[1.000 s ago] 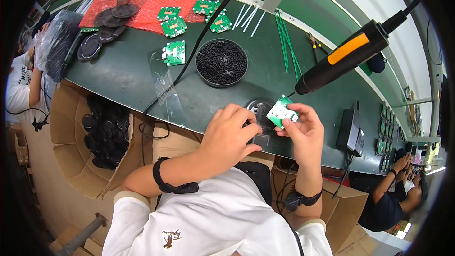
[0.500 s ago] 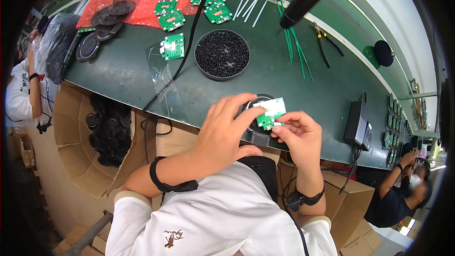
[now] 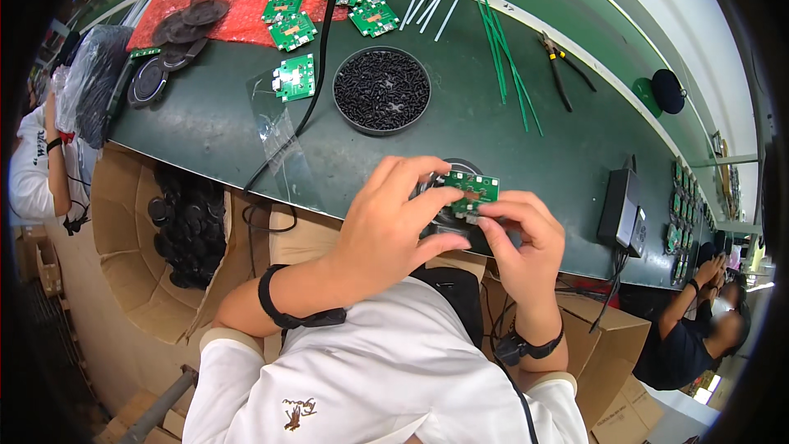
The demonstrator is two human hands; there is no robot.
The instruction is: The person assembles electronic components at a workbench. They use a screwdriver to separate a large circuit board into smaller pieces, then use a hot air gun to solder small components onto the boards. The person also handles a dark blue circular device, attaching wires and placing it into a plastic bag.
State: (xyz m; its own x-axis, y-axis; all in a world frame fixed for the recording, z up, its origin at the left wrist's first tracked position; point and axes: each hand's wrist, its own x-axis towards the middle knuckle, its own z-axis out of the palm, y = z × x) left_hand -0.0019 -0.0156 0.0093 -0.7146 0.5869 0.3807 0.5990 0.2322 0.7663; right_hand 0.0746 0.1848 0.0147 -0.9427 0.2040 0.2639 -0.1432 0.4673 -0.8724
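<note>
Over a round black plastic housing, the right hand pinches a green circuit board, apparently orienting it; whether the left hand's fingers grip anything is unclear. The next move calls for steadiness.

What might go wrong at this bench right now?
The right hand grips the small green board by its edge with the fingertips, close to the bench's near edge; it could slip and drop.

In this view the black cable runs close by the round dish; if it snagged, the small black parts might spill.

The overlapping boards at the back could perhaps scratch one another.
</note>
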